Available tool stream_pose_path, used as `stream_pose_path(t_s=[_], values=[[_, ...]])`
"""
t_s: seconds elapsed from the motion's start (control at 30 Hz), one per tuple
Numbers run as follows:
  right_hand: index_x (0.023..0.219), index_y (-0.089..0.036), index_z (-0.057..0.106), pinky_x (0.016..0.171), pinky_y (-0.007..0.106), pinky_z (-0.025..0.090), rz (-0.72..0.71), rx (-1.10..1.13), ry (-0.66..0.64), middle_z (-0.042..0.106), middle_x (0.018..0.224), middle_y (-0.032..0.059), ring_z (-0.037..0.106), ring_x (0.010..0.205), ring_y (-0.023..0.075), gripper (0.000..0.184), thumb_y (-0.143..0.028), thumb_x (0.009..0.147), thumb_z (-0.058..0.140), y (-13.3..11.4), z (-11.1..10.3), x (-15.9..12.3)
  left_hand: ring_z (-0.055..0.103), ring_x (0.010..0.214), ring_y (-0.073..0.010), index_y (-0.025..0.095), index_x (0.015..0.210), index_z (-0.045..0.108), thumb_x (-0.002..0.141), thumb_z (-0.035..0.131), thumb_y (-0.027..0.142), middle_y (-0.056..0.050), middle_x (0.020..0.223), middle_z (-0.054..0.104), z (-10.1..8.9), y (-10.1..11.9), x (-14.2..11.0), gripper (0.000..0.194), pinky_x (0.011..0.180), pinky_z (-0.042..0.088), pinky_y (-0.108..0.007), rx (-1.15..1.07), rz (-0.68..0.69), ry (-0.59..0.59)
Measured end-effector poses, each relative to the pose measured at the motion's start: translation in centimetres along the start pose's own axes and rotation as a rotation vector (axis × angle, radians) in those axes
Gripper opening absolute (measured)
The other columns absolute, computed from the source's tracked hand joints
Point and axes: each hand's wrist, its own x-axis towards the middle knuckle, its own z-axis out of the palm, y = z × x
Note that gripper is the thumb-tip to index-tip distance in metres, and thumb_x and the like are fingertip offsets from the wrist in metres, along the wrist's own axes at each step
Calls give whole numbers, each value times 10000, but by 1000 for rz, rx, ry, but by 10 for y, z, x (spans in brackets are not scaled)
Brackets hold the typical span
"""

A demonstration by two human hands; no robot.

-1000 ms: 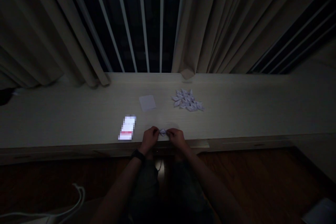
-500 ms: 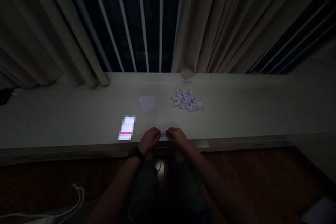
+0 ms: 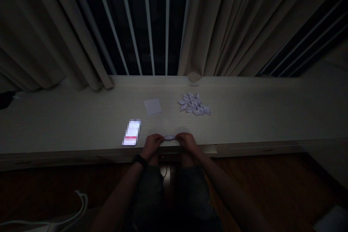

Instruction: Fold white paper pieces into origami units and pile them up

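Observation:
Between my two hands, just above the front edge of the pale counter (image 3: pixel 244 116), a small folded white paper boat (image 3: pixel 170 137) is stretched sideways. My left hand (image 3: pixel 153 145) pinches its left tip, and my right hand (image 3: pixel 187 142) pinches the right tip. Finer folds are too dim to make out. Farther back lies a cluster of several folded paper boats (image 3: pixel 193 104). To the left of the cluster is a flat square of white paper (image 3: pixel 152 106), perhaps a stack.
A lit phone (image 3: pixel 132 132), its screen blurred, lies left of my left hand. Behind the counter hang curtains (image 3: pixel 212 25) beside a barred dark window (image 3: pixel 138 21). A white cable (image 3: pixel 81 203) lies at the lower left.
My hands have moved apart, and the folded paper between them has gone from a compact, pointed shape to a longer, flatter one. The cluster, paper square and phone have stayed put.

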Motion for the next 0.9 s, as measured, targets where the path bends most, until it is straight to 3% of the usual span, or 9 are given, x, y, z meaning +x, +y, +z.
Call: stream_pose_path(t_s=[0.13, 0.3, 0.5, 0.6, 0.73, 0.9], values=[[935, -209, 702, 801, 257, 433, 19, -2, 22, 715, 929, 59, 636, 867, 183, 174, -186, 832, 563, -4, 4, 2, 617, 856, -181, 183, 877, 698, 821, 611, 286, -57, 913, 690, -2, 6, -3, 146, 800, 454, -285, 68, 80, -20], [921, -204, 687, 786, 255, 419, -58, -73, -19, 705, 906, 64, 617, 862, 182, 145, -238, 858, 561, -18, 4, 4, 604, 919, -184, 194, 974, 671, 842, 581, 231, -65, 978, 672, 1, 19, -3, 164, 837, 445, -284, 170, 226, -97], [895, -198, 698, 818, 266, 424, -102, -45, -49, 709, 920, 66, 611, 887, 186, 149, -189, 850, 556, -18, 7, 6, 610, 941, -196, 190, 1001, 673, 873, 537, 215, -79, 1003, 681, 2, 21, 0, 188, 847, 447, -292, 208, 313, -155], [910, -216, 712, 842, 273, 439, -42, 98, -18, 718, 956, 50, 629, 901, 181, 163, -194, 842, 565, -9, 10, 3, 627, 902, -186, 189, 954, 693, 877, 523, 208, -71, 958, 699, 3, 12, -2, 187, 832, 453, -286, 167, 255, -146], [864, -236, 728, 837, 276, 467, 115, 345, 47, 727, 946, 28, 655, 888, 179, 139, -222, 807, 602, -4, 18, 0, 638, 855, -173, 193, 907, 707, 847, 568, 244, -50, 909, 714, 10, -2, -5, 160, 808, 459, -278, 56, 84, -40], [820, -204, 694, 779, 276, 476, 254, 566, 84, 713, 890, 32, 643, 819, 175, 128, -255, 787, 581, -10, 21, 2, 639, 789, -174, 178, 806, 700, 794, 603, 266, -44, 826, 708, 18, 0, -4, 131, 751, 470, -280, -129, -62, 39]])
